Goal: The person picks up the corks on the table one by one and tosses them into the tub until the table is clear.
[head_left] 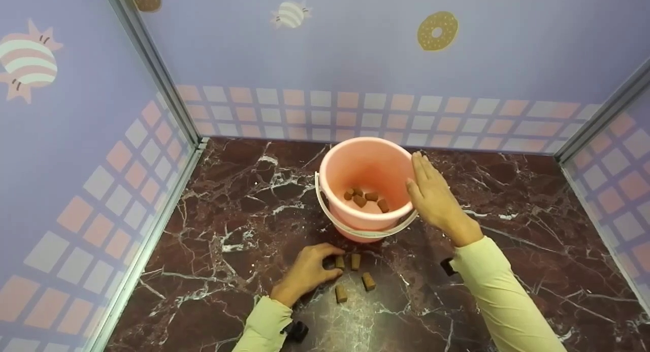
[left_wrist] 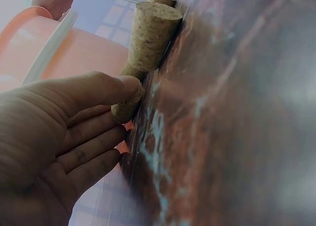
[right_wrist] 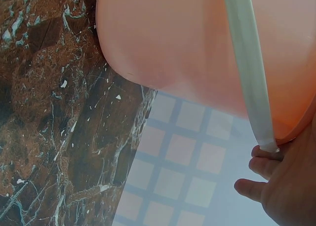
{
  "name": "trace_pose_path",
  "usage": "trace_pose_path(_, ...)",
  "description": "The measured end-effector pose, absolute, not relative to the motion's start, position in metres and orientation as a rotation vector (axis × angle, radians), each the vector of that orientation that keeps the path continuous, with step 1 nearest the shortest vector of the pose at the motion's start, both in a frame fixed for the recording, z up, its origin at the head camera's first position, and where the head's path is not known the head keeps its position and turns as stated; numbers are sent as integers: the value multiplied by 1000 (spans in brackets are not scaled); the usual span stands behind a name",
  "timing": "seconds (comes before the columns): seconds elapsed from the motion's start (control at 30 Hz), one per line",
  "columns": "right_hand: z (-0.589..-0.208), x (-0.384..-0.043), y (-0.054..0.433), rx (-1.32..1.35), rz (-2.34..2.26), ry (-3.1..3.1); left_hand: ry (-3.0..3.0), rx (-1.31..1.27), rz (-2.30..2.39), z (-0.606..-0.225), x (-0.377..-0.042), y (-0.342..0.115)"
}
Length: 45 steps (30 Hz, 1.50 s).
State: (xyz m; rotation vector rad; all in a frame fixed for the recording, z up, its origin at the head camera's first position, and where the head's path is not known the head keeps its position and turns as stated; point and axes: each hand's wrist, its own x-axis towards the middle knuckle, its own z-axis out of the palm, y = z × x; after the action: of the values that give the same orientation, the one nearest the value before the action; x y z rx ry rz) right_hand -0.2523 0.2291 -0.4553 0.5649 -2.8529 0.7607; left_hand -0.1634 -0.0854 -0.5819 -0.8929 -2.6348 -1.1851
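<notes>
A pink bucket (head_left: 350, 222) with a white handle (head_left: 327, 215) stands upright on the table, several brown corks (head_left: 359, 200) on its bottom. Just in front of it, my left hand (head_left: 310, 265) pinches a tapered cork (head_left: 339, 262) between thumb and fingers, low at the tabletop. Seen from the left wrist, the thumb (left_wrist: 106, 90) lies across this cork (left_wrist: 123, 110), and another cork (left_wrist: 153, 35) stands close by. My right hand (head_left: 436, 197) rests against the bucket's right rim, fingers straight; the right wrist view shows its fingertips (right_wrist: 249, 186) beside the handle's end.
Three loose corks lie near the left hand: one beside the pinched cork (head_left: 355, 262), a front cork (head_left: 340, 293) and a right-hand cork (head_left: 368, 281). The dark red marbled table (head_left: 244, 210) meets patterned purple walls (head_left: 304, 62) at the back and both sides.
</notes>
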Motion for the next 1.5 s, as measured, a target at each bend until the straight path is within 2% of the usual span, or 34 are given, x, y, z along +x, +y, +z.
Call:
trace_pose_path(1.03, -454, -252, 228, 571, 763, -2833, -2539, -889, -1237, -582, -161, -87)
trace_pose_path(1.5, -455, -253, 229, 571, 766, -2843, -2532, -873, -1236, -566, -160, -92)
